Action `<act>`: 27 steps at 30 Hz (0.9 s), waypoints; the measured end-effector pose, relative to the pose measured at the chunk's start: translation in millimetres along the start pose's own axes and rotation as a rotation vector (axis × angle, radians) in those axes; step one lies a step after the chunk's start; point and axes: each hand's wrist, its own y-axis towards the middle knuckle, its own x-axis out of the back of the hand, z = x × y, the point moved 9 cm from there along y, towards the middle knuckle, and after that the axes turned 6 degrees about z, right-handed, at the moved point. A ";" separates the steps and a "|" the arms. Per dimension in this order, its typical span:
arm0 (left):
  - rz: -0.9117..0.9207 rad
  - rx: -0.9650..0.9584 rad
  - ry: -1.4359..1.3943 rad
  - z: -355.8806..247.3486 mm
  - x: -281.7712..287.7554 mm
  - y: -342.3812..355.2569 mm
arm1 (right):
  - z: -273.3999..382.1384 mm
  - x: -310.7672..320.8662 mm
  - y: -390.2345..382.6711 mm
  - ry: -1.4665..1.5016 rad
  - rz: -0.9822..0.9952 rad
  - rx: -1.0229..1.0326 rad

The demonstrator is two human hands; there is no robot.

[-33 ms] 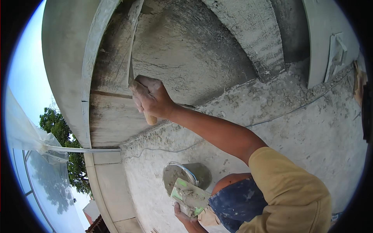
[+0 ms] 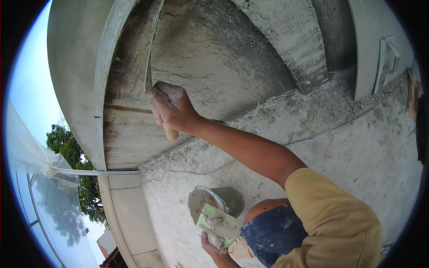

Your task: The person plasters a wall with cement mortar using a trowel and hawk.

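My right hand [image 2: 172, 105] is closed around the wooden handle of a trowel [image 2: 170, 133]. The trowel's long thin blade shows nearly edge-on and runs up along the grey plastered wall [image 2: 223, 58]; whether it touches the wall I cannot tell. Low in the view, my left hand [image 2: 209, 244] grips the edge of a small pale board [image 2: 233, 223] with green patches. Wet grey mortar [image 2: 218, 219] lies on the board. The board is held over the near side of a bucket [image 2: 232, 198], which has grey mortar inside.
A rough concrete floor [image 2: 330, 156] spreads below the wall, with a thin cable [image 2: 214, 171] across it. On the right, a flat tool with a handle [image 2: 388, 62] leans against a pale panel. A curved ledge [image 2: 76, 85] bounds the left, with a metal bar [image 2: 96, 172] and plastic sheeting [image 2: 31, 147] beyond.
My right hand and the trowel have shifted slightly up and left along the wall. The left hand still holds the board in about the same place.
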 end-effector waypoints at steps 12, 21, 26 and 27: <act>-0.027 -0.015 0.056 1.7 -10.6 -7.1 | -41.7 -70.7 30.5 -0.015 -0.017 0.207; 0.070 -0.001 0.042 10.8 -27.1 -1.6 | -23.8 4.1 -9.5 -0.167 0.018 0.143; 0.042 0.022 0.035 14.3 -21.6 1.8 | 1.7 14.2 27.2 -0.035 -0.174 0.170; 0.044 0.022 0.035 14.6 -22.8 3.0 | 3.7 4.6 34.4 -0.035 -0.174 0.172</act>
